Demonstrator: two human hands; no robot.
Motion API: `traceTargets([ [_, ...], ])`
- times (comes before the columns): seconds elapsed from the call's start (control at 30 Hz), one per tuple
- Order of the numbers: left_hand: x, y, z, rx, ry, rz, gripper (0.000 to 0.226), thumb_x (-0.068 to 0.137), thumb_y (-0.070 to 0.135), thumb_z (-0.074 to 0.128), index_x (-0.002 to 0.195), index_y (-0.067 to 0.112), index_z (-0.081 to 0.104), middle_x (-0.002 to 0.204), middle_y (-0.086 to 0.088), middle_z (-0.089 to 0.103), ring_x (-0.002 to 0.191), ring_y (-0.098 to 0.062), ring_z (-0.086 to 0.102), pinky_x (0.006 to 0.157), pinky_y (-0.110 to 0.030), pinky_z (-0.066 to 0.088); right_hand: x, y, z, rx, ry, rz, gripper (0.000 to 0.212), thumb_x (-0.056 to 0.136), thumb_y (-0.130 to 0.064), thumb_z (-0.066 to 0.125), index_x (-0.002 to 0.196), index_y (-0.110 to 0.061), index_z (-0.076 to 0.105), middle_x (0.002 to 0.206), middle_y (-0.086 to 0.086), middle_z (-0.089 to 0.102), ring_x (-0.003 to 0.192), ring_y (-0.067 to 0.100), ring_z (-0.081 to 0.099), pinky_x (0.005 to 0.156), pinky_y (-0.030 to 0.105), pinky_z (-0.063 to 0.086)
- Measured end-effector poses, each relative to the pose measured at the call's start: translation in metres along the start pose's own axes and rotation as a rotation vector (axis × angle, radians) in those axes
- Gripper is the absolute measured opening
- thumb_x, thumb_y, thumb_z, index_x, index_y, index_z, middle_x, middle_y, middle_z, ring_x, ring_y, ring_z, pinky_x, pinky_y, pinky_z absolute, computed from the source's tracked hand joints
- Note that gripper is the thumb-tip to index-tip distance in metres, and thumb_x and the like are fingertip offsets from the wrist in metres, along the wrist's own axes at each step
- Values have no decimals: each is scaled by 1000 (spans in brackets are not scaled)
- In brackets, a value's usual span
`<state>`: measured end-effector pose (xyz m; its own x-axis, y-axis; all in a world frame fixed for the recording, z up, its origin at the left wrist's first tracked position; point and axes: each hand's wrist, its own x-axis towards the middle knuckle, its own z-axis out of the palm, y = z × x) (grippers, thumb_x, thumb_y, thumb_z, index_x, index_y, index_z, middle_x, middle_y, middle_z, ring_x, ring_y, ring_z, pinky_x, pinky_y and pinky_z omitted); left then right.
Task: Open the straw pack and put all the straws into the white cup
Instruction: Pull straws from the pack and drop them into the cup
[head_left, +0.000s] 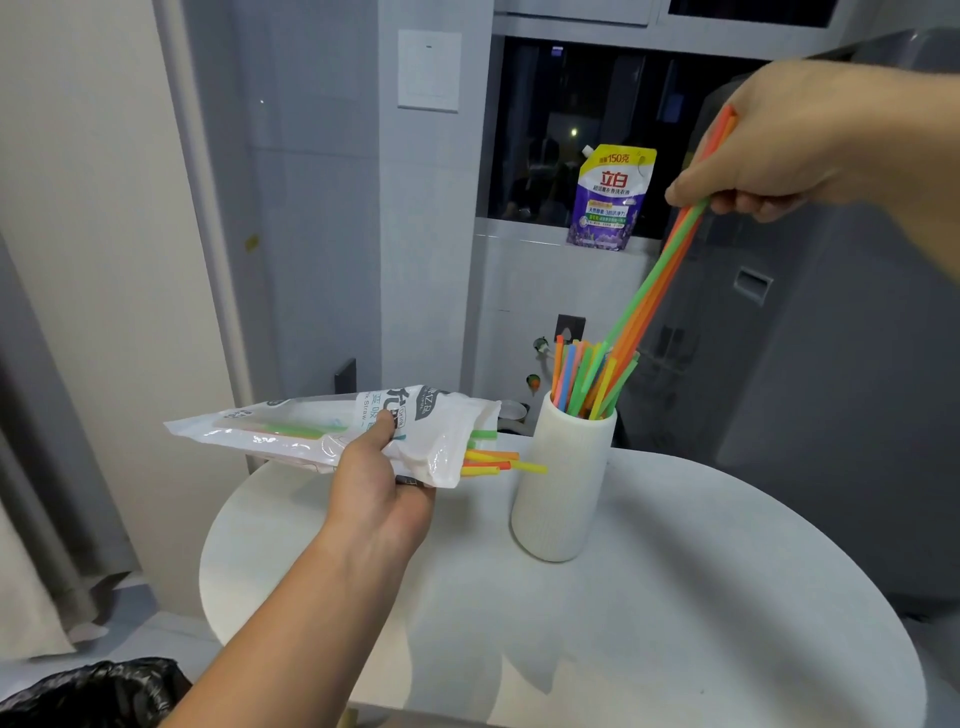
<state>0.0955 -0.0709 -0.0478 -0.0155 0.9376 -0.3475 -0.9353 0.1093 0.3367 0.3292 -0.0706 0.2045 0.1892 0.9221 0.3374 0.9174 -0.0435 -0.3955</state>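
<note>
My left hand (375, 480) grips the white plastic straw pack (291, 431), held level above the table's left side. Several yellow, orange and green straws (498, 460) stick out of its open right end. The ribbed white cup (561, 483) stands upright on the round white table (675, 597) and holds several coloured straws (582, 379). High at the upper right, my right hand (769, 150) pinches a bunch of green and orange straws (657, 275). Their lower ends reach down into the cup's mouth.
A purple detergent pouch (613, 200) stands on the window ledge behind the cup. A black rubbish bag (88, 691) lies at the bottom left. A grey appliance (831, 338) stands to the right of the table, and a curtain (31, 467) hangs at the left.
</note>
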Motion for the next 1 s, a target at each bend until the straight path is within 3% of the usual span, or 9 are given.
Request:
traceTargets([
  [0.27,0,1,-1,-2,-4,-7,35,102,11,59,137,7,60,122,-8,74,94,-22,74,55,-40,64,9,2,20,-8,-71,13,23,88,-19,78,89,-1,65,63,10,65,39,11,51,28,17,38],
  [0.53,2,0,-2,1,-15,-17,33,102,11,60,134,7,62,116,-8,76,97,-22,75,57,-43,64,10,8,61,-135,-176,-21,34,93,-39,71,95,-6,68,76,10,70,58,16,59,50,26,50],
  [0.63,2,1,-1,8,-24,-17,33,101,12,60,134,7,61,116,-9,76,95,-23,75,59,-44,64,4,14,83,-183,-165,-40,41,102,-45,54,104,-6,67,95,13,72,76,22,67,67,31,58],
  [0.73,2,1,-2,11,-30,-13,33,101,12,60,134,7,61,116,-9,76,98,-23,75,67,-46,64,-8,20,98,-192,-187,-91,56,108,-48,35,120,-4,67,119,15,69,107,29,66,78,29,49],
  [0.83,2,1,-2,14,-38,-9,33,101,12,60,134,8,61,116,-10,77,98,-24,75,78,-48,63,-19,28,110,-50,-159,-176,61,106,-56,25,146,-15,48,146,11,55,123,24,55,88,30,37],
  [0.9,2,1,-2,18,-42,-6,34,101,12,61,135,8,60,118,-11,76,104,-26,75,87,-51,61,-26,34,119,83,-119,-215,61,105,-56,31,157,-24,30,157,7,44,129,24,53,93,35,45],
  [1.0,2,0,-3,26,-39,0,35,101,12,60,137,9,60,121,-9,75,110,-25,73,84,-46,60,-31,39,128,199,-40,-279,68,104,-52,41,161,-34,10,168,1,24,144,25,42,107,47,46],
])
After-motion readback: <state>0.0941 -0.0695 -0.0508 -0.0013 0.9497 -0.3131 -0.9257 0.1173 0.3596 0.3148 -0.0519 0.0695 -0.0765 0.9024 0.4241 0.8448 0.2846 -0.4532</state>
